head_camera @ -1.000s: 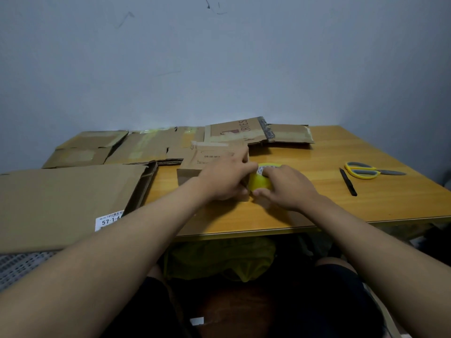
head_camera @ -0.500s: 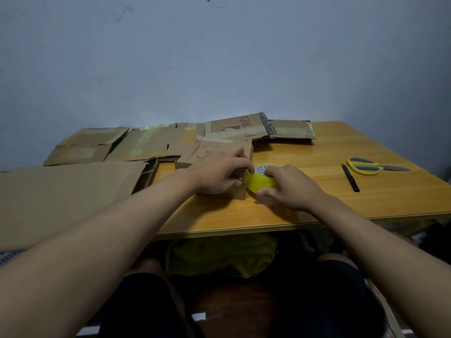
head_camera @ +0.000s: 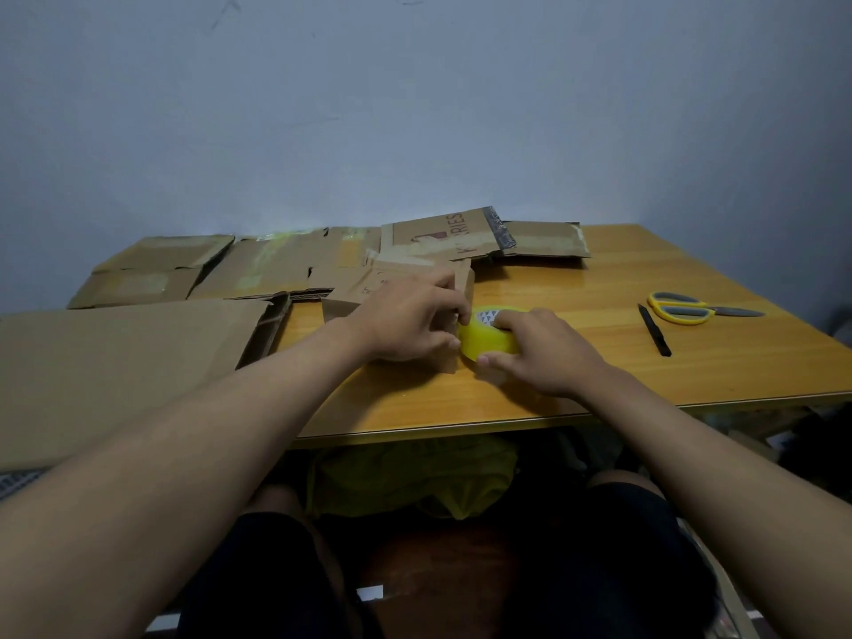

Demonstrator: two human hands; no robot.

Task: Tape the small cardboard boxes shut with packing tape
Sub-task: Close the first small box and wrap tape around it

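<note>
Your left hand point(head_camera: 410, 315) curls over the small brown cardboard box point(head_camera: 350, 299) near the middle of the orange wooden table point(head_camera: 599, 362), likely pinning it steady, while your right hand point(head_camera: 539, 350) grips the yellow roll of packing tape point(head_camera: 484, 334) tight against the box's near corner, apparently to start a strip. Yellow-handled scissors point(head_camera: 682, 309) lie well apart at right.

A wooden table point(head_camera: 599, 375) stands against a pale blue-grey wall point(head_camera: 415, 108). Yellow-handled scissors point(head_camera: 691, 308) lie near its right edge, with a thin black tool point(head_camera: 653, 329), possibly a pen or a knife, just beside them on the left. Under the table sits a bundle of yellow-green cloth point(head_camera: 415, 472), and dark shorts point(head_camera: 613, 569) cover the person's legs
</note>
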